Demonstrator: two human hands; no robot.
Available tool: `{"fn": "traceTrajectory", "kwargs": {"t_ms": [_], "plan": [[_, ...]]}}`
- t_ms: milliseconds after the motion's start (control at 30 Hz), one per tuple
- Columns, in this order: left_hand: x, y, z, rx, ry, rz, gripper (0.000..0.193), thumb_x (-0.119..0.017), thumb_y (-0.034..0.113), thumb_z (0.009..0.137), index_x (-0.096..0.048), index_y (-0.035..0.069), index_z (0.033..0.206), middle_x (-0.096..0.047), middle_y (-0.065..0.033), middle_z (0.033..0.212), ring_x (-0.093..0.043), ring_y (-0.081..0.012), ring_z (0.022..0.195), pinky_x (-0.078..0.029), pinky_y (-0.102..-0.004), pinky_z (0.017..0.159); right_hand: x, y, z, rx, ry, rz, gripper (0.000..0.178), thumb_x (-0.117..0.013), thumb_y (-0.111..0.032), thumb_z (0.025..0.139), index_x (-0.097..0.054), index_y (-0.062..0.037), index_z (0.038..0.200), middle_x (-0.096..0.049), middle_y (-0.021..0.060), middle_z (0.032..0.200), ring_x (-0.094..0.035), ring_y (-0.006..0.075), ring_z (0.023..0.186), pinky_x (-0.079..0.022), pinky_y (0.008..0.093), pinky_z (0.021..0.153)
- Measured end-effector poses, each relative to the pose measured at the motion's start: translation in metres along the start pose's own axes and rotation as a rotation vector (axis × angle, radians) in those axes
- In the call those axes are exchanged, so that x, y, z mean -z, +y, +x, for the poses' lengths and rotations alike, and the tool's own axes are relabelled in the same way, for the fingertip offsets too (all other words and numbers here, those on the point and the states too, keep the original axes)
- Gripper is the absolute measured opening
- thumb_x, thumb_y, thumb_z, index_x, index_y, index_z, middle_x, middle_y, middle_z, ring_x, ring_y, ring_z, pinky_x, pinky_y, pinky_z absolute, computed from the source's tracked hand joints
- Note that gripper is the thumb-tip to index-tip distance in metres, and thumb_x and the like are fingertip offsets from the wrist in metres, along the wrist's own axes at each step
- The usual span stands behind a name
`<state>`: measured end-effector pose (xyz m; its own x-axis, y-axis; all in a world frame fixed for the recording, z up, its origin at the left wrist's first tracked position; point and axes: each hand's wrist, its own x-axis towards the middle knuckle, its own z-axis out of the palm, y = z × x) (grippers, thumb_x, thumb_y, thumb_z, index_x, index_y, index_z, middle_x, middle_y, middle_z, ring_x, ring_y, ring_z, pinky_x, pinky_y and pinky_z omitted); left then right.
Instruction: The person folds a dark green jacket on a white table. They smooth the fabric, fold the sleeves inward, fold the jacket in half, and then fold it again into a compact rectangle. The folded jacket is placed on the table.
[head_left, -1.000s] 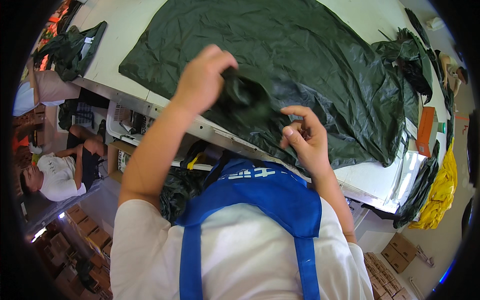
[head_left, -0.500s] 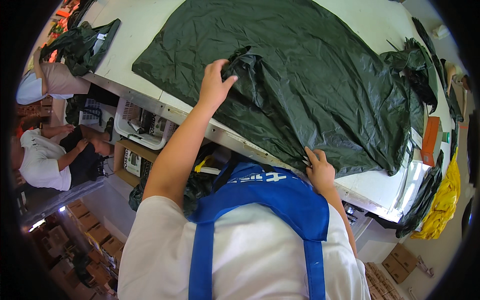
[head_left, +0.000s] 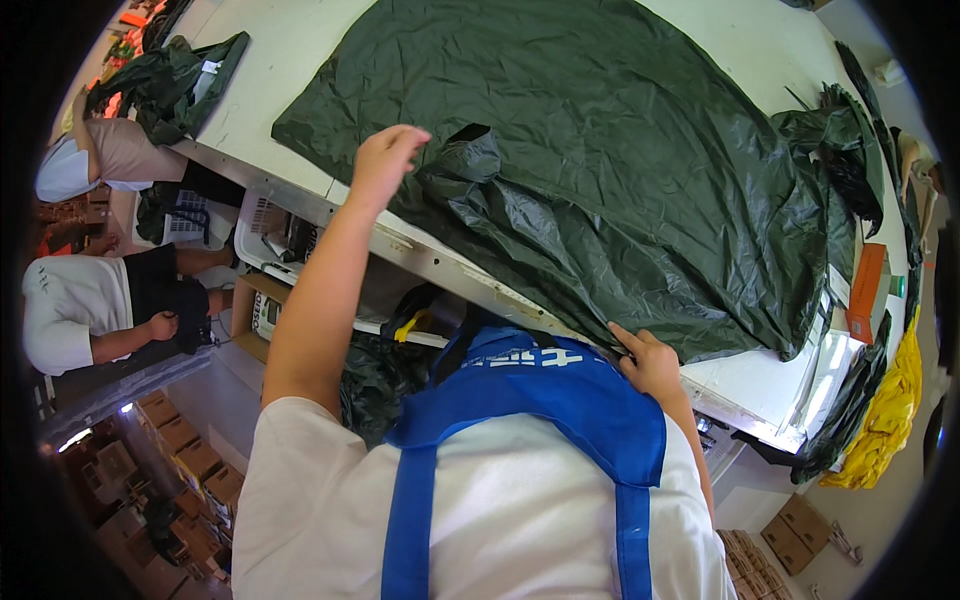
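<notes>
A dark green waterproof garment (head_left: 600, 130), apparently a raincoat, lies spread and creased across the white table. A tube of its fabric, like a sleeve end (head_left: 472, 155), stands up slightly with a dark opening. To the left of that tube, my left hand (head_left: 388, 165) is raised off the cloth near the table's front edge, fingers partly bent and apart from the thumb, nothing in it. At the garment's near edge, my right hand (head_left: 650, 362) grips the hem, the index finger stretched along the fabric and the others curled.
The white table's metal front edge (head_left: 435, 262) runs close to my blue apron (head_left: 530, 375). Another dark green garment (head_left: 165, 90) lies at the far left. An orange box (head_left: 866, 285) and yellow cloth (head_left: 885, 410) are at right. Two people (head_left: 75, 310) sit or stand at left.
My left hand has let go of the sleeve-like tube and moved left, toward the table edge. The tube now lies nearer to me with its opening showing. My right hand stays at the hem.
</notes>
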<state>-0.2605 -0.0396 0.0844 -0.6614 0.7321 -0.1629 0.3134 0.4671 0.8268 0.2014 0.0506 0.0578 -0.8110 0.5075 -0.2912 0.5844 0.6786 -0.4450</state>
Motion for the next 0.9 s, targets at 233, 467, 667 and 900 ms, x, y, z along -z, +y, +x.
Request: {"fn": "traceTrajectory", "kwargs": {"t_ms": [233,467,667,900], "plan": [[-0.038,0.019,0.018,-0.256,0.284,0.229,0.029,-0.060,0.031,0.086,-0.061,0.003,0.084,-0.057,-0.0172,0.071,-0.053,-0.0383,0.067,-0.044,-0.0385,0.061,-0.008,0.012,0.000,0.026,-0.005,0.036,0.055,-0.060,-0.015,0.071,-0.058,-0.0289,0.123,-0.053,0.0089,0.073,-0.058,0.0291,0.063,-0.050,0.0396,0.060],[-0.018,-0.055,0.015,0.055,-0.014,0.105,0.045,-0.059,0.025,0.090,-0.049,0.020,0.133,-0.062,-0.0089,0.077,-0.058,-0.0185,0.071,-0.046,-0.0318,0.070,-0.016,0.012,0.007,-0.181,0.384,0.466,0.047,-0.065,-0.010,0.079,-0.056,-0.0114,0.125,-0.056,0.0135,0.108,-0.059,0.0232,0.086,-0.051,0.0331,0.069],[-0.012,-0.041,0.035,-0.003,0.009,-0.107,0.050,-0.059,0.033,0.090,-0.046,0.016,0.135,-0.064,-0.0117,0.102,-0.058,-0.0185,0.093,-0.043,-0.0292,0.087,-0.019,0.004,0.024,-0.453,0.271,-0.057,0.059,-0.064,-0.031,0.082,-0.043,-0.0247,0.137,-0.026,0.0057,0.150,-0.064,0.0290,0.082,-0.051,0.0381,0.067],[0.031,-0.135,0.034,0.296,0.132,0.857,0.062,-0.036,0.058,0.091,-0.019,0.036,0.146,-0.007,-0.0025,0.156,-0.008,-0.0294,0.142,-0.005,-0.0567,0.110,-0.017,-0.003,0.035,-0.504,0.223,-0.177,0.057,-0.061,-0.038,0.084,-0.044,-0.0256,0.137,-0.025,0.0060,0.151,-0.063,0.0338,0.087,-0.051,0.0405,0.067]]}}
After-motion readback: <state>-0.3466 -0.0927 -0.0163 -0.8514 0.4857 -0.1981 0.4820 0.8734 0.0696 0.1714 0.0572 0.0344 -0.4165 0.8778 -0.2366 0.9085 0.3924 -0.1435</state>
